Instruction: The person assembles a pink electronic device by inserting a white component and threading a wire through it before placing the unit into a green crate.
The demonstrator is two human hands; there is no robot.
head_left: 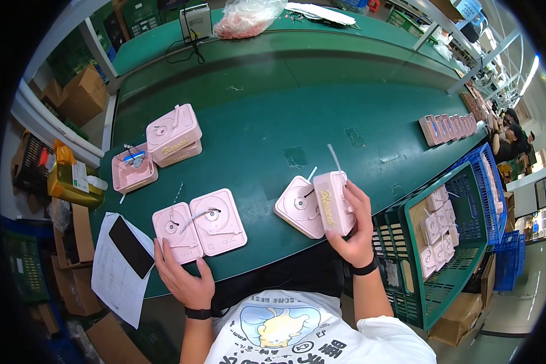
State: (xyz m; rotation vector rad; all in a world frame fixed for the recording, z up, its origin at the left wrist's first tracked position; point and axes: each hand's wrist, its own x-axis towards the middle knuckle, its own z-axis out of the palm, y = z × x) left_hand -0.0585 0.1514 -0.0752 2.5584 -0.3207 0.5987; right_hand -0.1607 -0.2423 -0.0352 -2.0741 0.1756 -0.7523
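My right hand (355, 233) grips a pink turntable-shaped case (335, 203), tipped up on its side, with gold lettering on the side facing me and a pale strip standing up behind it. Against its left lies another pink turntable case (300, 207), face up on the green table. My left hand (185, 279) is open, fingers stretched, its fingertips at the lower edge of a flat pink turntable-style piece (177, 233). Touching that piece on the right is a similar one (218, 222), with a pale strip and a dark wire at its disc.
Stacked pink cases (175, 134) stand at the left beside an open pink box (134, 168) with wiring inside. A phone (131, 247) lies on paper (112, 285) at the left edge. A row of cases (448, 128) is far right; a green crate (467, 242) holds several more.
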